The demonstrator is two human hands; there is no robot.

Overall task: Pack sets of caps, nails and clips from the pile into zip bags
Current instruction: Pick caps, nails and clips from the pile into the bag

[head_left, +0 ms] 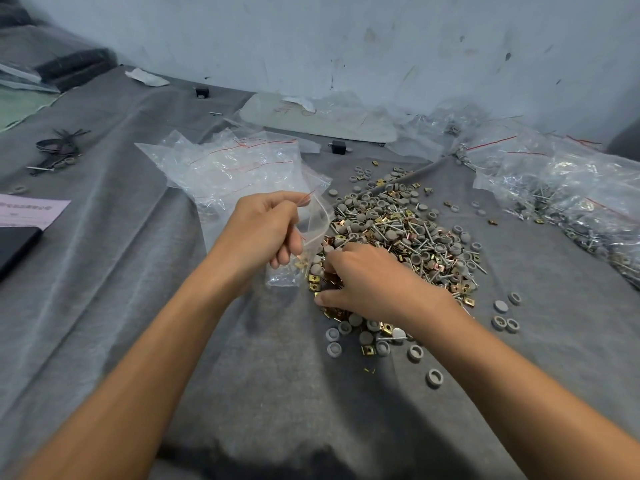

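A pile (412, 233) of grey round caps, silver nails and gold metal clips lies on the grey cloth in the middle. My left hand (266, 230) pinches the top of a small clear zip bag (304, 251) with a red line, held upright at the pile's left edge; a gold clip shows inside near its bottom. My right hand (367, 282) lies palm down on the near left part of the pile, fingers curled among the clips by the bag. What its fingertips hold is hidden.
A stack of empty zip bags (235, 164) lies behind my left hand. Filled bags (568, 199) heap at the right. Loose caps (504, 315) scatter near the pile. A pink paper (27, 211) and a dark flat object (14, 244) sit at the left edge.
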